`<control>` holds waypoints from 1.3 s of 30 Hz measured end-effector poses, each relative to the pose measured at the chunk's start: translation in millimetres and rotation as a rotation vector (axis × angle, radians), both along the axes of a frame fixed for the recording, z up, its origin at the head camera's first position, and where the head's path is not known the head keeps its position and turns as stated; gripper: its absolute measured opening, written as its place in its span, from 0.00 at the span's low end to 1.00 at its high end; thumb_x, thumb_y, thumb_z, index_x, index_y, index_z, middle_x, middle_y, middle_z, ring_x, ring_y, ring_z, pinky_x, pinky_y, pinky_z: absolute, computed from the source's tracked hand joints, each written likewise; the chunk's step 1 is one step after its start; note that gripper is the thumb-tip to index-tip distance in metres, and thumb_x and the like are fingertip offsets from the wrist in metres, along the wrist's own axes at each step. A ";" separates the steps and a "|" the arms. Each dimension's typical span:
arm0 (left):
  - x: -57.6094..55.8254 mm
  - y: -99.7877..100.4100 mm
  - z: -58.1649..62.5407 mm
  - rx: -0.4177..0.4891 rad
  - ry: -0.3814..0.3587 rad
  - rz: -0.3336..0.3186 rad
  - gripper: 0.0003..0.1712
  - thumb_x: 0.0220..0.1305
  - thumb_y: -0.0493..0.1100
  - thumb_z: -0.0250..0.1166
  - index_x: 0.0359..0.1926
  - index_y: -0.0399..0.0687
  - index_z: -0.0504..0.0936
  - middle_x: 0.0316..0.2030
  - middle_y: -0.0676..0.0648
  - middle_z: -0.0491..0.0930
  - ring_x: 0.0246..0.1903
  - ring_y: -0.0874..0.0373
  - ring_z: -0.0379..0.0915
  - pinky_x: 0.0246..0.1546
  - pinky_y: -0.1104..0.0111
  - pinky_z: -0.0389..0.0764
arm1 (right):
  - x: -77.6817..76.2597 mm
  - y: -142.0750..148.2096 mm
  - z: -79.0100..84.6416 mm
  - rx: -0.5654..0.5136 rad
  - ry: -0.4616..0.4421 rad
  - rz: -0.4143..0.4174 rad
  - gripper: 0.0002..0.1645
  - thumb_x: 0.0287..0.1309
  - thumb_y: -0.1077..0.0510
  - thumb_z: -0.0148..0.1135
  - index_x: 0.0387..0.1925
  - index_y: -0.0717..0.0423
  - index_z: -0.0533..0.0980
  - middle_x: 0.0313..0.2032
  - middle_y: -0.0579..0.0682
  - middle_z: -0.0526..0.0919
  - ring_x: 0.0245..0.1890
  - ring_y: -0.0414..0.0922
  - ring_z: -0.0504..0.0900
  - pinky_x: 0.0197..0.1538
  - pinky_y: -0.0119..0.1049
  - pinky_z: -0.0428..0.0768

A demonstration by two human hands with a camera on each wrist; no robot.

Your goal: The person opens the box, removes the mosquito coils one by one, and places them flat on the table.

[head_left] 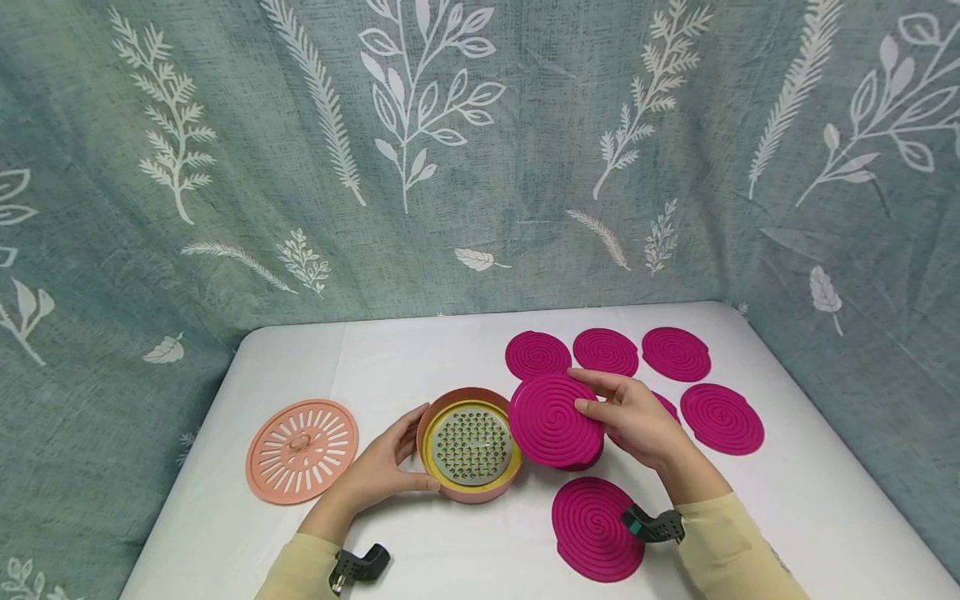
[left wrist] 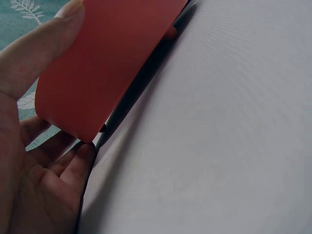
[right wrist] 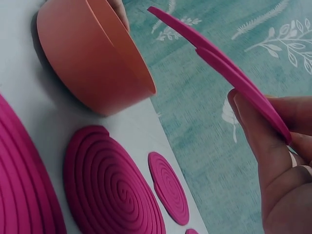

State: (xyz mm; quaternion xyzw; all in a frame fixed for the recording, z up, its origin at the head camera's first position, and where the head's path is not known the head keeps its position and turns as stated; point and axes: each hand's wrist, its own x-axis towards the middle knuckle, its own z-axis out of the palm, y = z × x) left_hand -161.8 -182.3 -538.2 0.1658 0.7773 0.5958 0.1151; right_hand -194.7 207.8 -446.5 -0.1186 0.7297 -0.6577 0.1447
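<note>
My left hand (head_left: 378, 467) holds the side of a round terracotta-orange bowl (head_left: 471, 497), thumb at the near side and fingers around the far side. Inside its rim sits a yellow-ringed metal grater plate (head_left: 472, 447). The left wrist view shows the bowl's smooth outer wall (left wrist: 107, 58) between thumb and fingers. Just right of the bowl, my right hand (head_left: 637, 421) pinches a magenta spiral coaster (head_left: 555, 421) by its right edge. Seen edge-on in the right wrist view, the coaster (right wrist: 239, 75) is raised and tilted, with thumb and fingers on opposite faces.
Several more magenta coasters lie on the white table, among them one at the front (head_left: 597, 529), one at the back (head_left: 536, 355) and one at the right (head_left: 722, 418). A slotted peach lid (head_left: 303, 451) with a small ring handle lies at the left. A patterned green cloth (head_left: 540, 267) hangs behind.
</note>
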 end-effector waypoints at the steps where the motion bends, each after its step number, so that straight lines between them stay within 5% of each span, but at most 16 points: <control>1: 0.0 0.0 -0.1 -0.001 0.000 0.000 0.67 0.37 0.49 0.86 0.76 0.64 0.55 0.71 0.58 0.59 0.70 0.64 0.54 0.69 0.75 0.60 | 1.3 2.7 -0.4 0.005 -0.003 -0.012 0.33 0.63 0.61 0.66 0.68 0.58 0.69 0.54 0.61 0.74 0.13 0.35 0.58 0.14 0.22 0.63; 6: 0.2 0.5 0.4 -0.006 -0.012 0.004 0.68 0.37 0.49 0.86 0.77 0.62 0.54 0.72 0.59 0.58 0.70 0.64 0.53 0.68 0.75 0.60 | 7.8 14.6 -2.7 -0.056 -0.027 -0.019 0.34 0.64 0.62 0.65 0.70 0.60 0.66 0.54 0.62 0.76 0.32 0.37 0.80 0.30 0.27 0.84; 15: -0.2 -0.7 0.5 0.001 -0.002 0.005 0.67 0.37 0.50 0.86 0.76 0.64 0.55 0.72 0.58 0.58 0.70 0.64 0.54 0.68 0.75 0.60 | 20.3 40.2 -9.2 -0.047 -0.028 -0.067 0.35 0.64 0.61 0.65 0.71 0.59 0.65 0.52 0.58 0.80 0.30 0.38 0.80 0.29 0.29 0.84; 24: -0.2 0.3 -1.3 0.003 -0.006 -0.001 0.67 0.38 0.49 0.85 0.76 0.65 0.55 0.72 0.58 0.59 0.70 0.63 0.54 0.69 0.74 0.60 | 35.2 64.3 -16.5 -0.085 -0.026 -0.103 0.37 0.65 0.63 0.63 0.71 0.67 0.60 0.56 0.57 0.77 0.48 0.41 0.82 0.44 0.35 0.87; 28: 0.4 0.0 -2.3 0.005 0.003 -0.003 0.67 0.37 0.49 0.86 0.76 0.65 0.55 0.72 0.57 0.59 0.70 0.63 0.54 0.69 0.74 0.60 | 42.4 72.6 -20.3 -0.069 -0.025 -0.135 0.37 0.65 0.62 0.63 0.71 0.67 0.61 0.56 0.54 0.77 0.44 0.38 0.81 0.37 0.28 0.86; 34: 0.6 0.2 -1.9 0.005 0.011 -0.007 0.67 0.38 0.49 0.85 0.76 0.67 0.55 0.72 0.58 0.58 0.70 0.63 0.54 0.69 0.74 0.60 | 52.7 82.8 -25.6 -0.057 -0.050 -0.172 0.38 0.66 0.61 0.63 0.72 0.66 0.60 0.61 0.49 0.71 0.49 0.36 0.80 0.43 0.27 0.85; 39: 0.7 -0.2 -1.6 0.000 0.017 -0.005 0.67 0.37 0.50 0.86 0.76 0.65 0.54 0.72 0.58 0.58 0.70 0.63 0.54 0.68 0.75 0.60 | 60.1 91.5 -31.0 -0.018 -0.027 -0.208 0.37 0.66 0.60 0.63 0.72 0.66 0.61 0.56 0.45 0.77 0.25 0.31 0.72 0.19 0.23 0.73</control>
